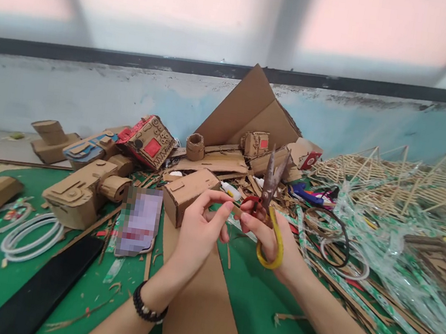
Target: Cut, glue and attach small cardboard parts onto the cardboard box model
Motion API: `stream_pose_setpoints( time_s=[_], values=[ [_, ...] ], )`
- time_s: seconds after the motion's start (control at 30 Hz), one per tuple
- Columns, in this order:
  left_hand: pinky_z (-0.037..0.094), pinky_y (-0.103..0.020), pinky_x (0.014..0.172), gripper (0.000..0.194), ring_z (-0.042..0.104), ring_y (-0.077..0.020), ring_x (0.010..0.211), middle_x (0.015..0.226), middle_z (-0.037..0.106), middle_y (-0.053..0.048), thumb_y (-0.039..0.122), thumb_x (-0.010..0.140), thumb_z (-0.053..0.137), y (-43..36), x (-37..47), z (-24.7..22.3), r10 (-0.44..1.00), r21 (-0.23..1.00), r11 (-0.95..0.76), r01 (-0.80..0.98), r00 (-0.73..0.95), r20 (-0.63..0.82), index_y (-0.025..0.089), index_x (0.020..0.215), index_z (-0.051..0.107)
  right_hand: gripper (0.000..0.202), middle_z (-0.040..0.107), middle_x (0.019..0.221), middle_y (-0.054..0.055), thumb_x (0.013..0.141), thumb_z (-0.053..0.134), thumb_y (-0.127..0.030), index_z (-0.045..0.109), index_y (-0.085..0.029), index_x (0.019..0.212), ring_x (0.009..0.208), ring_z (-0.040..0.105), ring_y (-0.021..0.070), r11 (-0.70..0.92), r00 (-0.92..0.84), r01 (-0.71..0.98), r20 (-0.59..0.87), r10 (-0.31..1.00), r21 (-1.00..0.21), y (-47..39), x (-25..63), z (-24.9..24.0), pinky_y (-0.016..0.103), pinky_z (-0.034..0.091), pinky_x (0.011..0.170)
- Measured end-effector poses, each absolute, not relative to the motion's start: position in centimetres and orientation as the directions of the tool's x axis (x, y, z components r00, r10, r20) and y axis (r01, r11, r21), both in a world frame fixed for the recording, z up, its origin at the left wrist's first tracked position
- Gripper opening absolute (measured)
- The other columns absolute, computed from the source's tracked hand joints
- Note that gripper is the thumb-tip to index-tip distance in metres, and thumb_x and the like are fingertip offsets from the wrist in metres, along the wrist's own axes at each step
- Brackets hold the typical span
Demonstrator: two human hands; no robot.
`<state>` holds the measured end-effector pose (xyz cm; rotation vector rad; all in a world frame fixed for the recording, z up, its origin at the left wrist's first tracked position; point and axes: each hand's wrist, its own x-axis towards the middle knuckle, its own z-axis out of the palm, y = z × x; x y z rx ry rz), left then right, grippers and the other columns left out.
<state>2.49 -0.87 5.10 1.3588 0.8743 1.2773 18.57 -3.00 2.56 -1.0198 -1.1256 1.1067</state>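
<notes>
My left hand (pixel 203 222), a dark beaded bracelet at its wrist, pinches a small cardboard strip (pixel 237 210) between thumb and fingers. The fingertips of my right hand (pixel 266 233) meet the strip's other end. Hooked in that same right hand is a pair of scissors (pixel 272 182), its worn blades pointing up and parted, one yellow handle loop hanging below. Just behind my left hand stands a closed cardboard box (pixel 190 189) with a small raised piece on top. Under both hands a long flat cardboard piece (pixel 199 307) lies on the green table.
Cardboard camera models (pixel 82 191) stand at left, near coiled white tubing (pixel 33 237), a phone (pixel 138 224) and a black slab (pixel 48 286). A glue bottle (pixel 230 191) lies among scraps. Right, clear-green tape (pixel 364 225) tangles beside stick frames (pixel 396 175). A cardboard sheet (pixel 251 110) leans against the wall.
</notes>
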Motion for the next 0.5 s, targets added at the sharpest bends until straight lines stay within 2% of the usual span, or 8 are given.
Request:
stream_pose_setpoints(
  time_s=[0.2, 0.33, 0.5],
  values=[
    [0.042, -0.017, 0.042, 0.027, 0.058, -0.0047, 0.044, 0.089, 0.066, 0.001, 0.04, 0.09, 0.077, -1.2, 2.8, 4.8, 0.954, 0.976, -0.163, -0.144, 0.228, 0.193, 0.017, 0.096, 0.064, 0.035, 0.064, 0.09, 0.0, 0.081, 0.084, -0.047, 0.067, -0.022, 0.097, 0.074, 0.058, 0.0148, 0.217, 0.198, -0.142, 0.187, 0.962, -0.966, -2.8, 18.8, 2.7, 0.03, 0.051, 0.072],
    [0.046, -0.018, 0.043, 0.031, 0.061, -0.0048, 0.046, 0.107, 0.068, -0.004, 0.038, 0.087, 0.08, -1.7, 3.1, 5.0, 0.94, 0.987, -0.104, -0.122, 0.313, 0.137, 0.017, 0.104, 0.065, 0.033, 0.062, 0.089, 0.0, 0.083, 0.082, -0.047, 0.066, -0.022, 0.097, 0.077, 0.056, 0.0152, 0.245, 0.272, -0.1, 0.211, 0.939, -0.964, -2.8, 19.0, 2.6, 0.029, 0.049, 0.072],
    [0.048, -0.019, 0.042, 0.035, 0.063, -0.0066, 0.048, 0.108, 0.069, -0.005, 0.036, 0.084, 0.082, -1.8, 3.4, 5.1, 0.938, 0.989, -0.056, -0.137, 0.332, 0.099, 0.017, 0.107, 0.064, 0.032, 0.062, 0.091, 0.0, 0.085, 0.081, -0.048, 0.064, -0.023, 0.097, 0.08, 0.057, 0.0155, 0.291, 0.322, -0.088, 0.25, 0.913, -0.953, -3.1, 18.7, 2.8, 0.029, 0.048, 0.074]
  ],
)
